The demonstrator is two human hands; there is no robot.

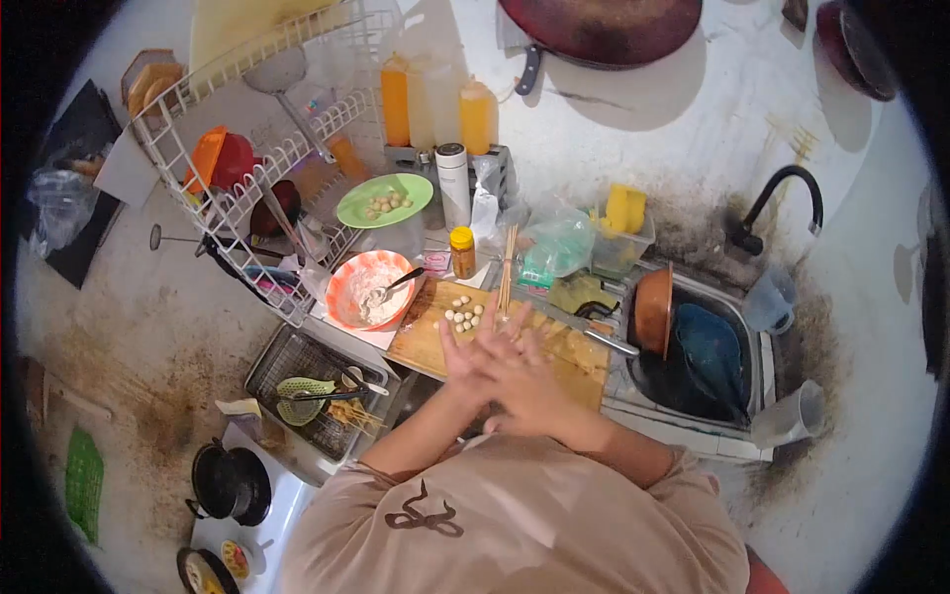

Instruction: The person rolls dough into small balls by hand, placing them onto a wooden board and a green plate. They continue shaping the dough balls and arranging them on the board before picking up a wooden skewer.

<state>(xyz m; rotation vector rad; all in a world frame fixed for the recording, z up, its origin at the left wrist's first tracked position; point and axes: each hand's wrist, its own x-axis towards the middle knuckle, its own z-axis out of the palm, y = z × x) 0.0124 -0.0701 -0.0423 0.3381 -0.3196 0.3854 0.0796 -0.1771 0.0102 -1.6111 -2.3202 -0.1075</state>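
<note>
Over the near part of a wooden cutting board point(421, 342), my left hand point(463, 358) and my right hand point(520, 376) overlap, palm against palm or fingers, with fingers spread. Whether something small lies between the palms is hidden. Just beyond them sit several small pale dough balls point(465, 315). A bundle of wooden skewers point(508, 267) stands behind the hands, and a knife point(594, 335) lies to the right. Left of the board is an orange-and-white bowl point(368, 289) holding white flour or dough and a spoon. Farther back, a green plate point(384, 201) carries more balls.
A sink point(757, 366) with a brown pot point(650, 312) is at right. At left are a wire dish rack point(223, 208) and a tray point(267, 371) with a green strainer and skewered food. A yellow-capped jar point(462, 253) and a white flask point(452, 186) stand behind the board.
</note>
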